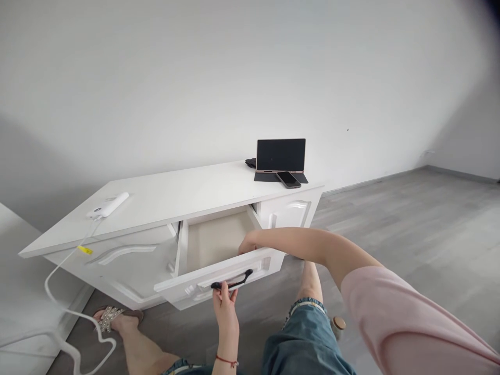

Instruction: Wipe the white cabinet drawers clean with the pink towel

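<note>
A white drawer (216,237) stands pulled out of the low cabinet, with a bare beige bottom. On its front sits a black curved handle (244,278). My left hand (225,304) pinches the handle near its left end, fingers pointing up. Whether both handle ends sit tight against the panel I cannot tell. My right hand (249,242) reaches over the top edge of the drawer front, at its right part, and into the drawer. Its fingers are mostly hidden behind the panel, so what they touch does not show.
On the white cabinet top (175,192) stand a tablet (280,154) and a phone (289,180), toward the right. A white power strip or adapter (109,204) lies at the left, its white cable (49,289) hanging to the floor. A small cork-topped jar (338,325) is beside my knee.
</note>
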Motion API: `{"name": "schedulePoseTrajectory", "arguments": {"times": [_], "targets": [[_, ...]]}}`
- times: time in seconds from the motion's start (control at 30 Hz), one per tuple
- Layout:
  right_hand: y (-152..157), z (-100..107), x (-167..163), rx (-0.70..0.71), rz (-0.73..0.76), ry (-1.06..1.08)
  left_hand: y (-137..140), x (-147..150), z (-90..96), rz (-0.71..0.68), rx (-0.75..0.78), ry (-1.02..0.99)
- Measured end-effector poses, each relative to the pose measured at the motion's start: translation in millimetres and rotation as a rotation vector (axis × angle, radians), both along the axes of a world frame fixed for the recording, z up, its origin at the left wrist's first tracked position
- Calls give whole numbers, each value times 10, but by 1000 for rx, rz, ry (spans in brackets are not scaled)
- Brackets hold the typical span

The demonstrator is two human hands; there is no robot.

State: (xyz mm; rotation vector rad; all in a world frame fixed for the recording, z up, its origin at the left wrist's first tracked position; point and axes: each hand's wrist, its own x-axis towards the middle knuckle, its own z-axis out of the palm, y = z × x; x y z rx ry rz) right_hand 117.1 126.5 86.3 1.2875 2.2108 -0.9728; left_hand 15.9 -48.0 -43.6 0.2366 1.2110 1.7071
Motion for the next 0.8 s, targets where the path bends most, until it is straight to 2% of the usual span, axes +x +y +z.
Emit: {"name": "schedulePoseTrajectory", "arguments": {"times": [0.07, 0.1, 0.13, 0.23, 0.3, 0.37, 0.43, 0.53, 0.6, 0.67, 0.8], "targets": [[38, 210, 81, -123, 155, -75, 2, -9, 19, -8, 2, -1], [52, 344, 150, -107, 210, -45, 7, -12, 31, -5, -2, -6], [51, 489, 238, -9, 226, 47, 13, -13, 44, 5, -6, -14], [-100, 867, 609, 419, 215, 439, 46, -11, 81, 27, -5, -42], [-332, 943, 904, 763, 220, 574, 72, -5, 100, 12, 21, -60], [-608, 799, 1189, 1074, 190, 652, 94, -1, 113, 4, 49, -75], [-846, 463, 1427, 1243, 203, 690, 106, -3, 118, -6, 57, -87], [-1020, -138, 1637, 1291, 294, 551, 99, -16, 111, -45, 81, -91], [-1027, -414, 1667, 1328, 302, 502, 82, -23, 103, -62, 111, -87], [-999, -519, 1623, 1344, 301, 473, 67, -21, 102, -64, 132, -87], [-963, -406, 1381, 1320, 351, 445, 63, 20, 130, -43, 132, -126]]}}
